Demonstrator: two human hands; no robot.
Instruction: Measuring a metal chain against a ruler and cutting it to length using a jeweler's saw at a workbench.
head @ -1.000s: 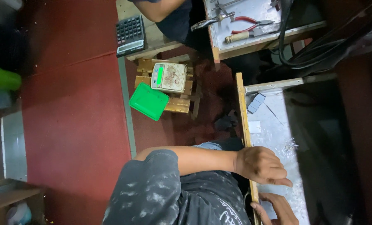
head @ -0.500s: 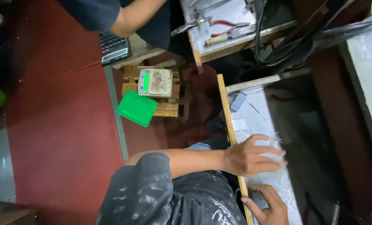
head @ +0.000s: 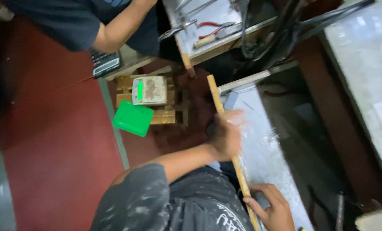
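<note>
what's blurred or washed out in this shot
Head view: the left hand over the wooden strip is smeared by motion blur; the right hand at the sheet's near end is sharper. The pale slab at right is washed out by glare. The floor's left edge is dark and soft.

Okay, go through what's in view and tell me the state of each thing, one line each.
Left hand: blurred, over the workbench edge; grip unclear.
Right hand: flat on the workbench.
Weighing scale: on a wooden stool, display lit green.
Green tray: off the scale, leaning at the stool.
Pliers: lying on the far bench.
</note>
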